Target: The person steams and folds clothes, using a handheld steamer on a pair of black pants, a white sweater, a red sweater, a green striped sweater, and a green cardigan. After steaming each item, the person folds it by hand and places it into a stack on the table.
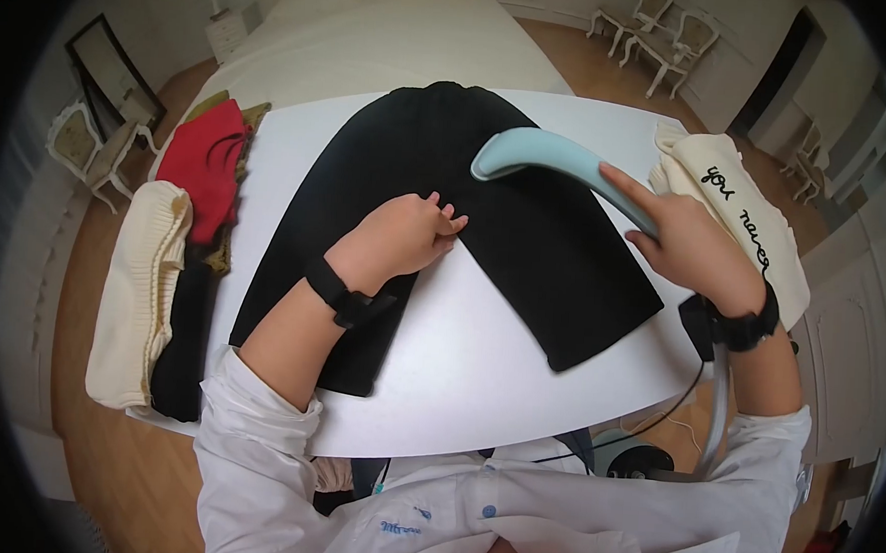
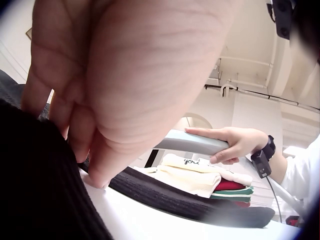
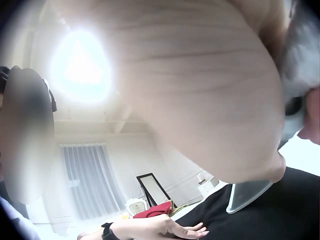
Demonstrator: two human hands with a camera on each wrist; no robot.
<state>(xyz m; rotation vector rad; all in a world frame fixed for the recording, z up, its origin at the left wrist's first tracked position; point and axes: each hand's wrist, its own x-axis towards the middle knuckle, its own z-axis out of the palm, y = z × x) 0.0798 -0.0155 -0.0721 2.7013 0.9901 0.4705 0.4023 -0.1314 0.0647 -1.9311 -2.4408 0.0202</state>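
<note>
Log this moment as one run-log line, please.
right grip: holds light-blue steamer, head over black trousers | left grip: touches black trousers near leg split | black trousers: spread on white table | steamer contact: unclear

Left forearm hides part of black trousers; blue shirt lettering illegible.

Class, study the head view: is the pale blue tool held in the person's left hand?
No, the right hand grips the pale blue tool, while the left hand touches the black trousers.
</note>
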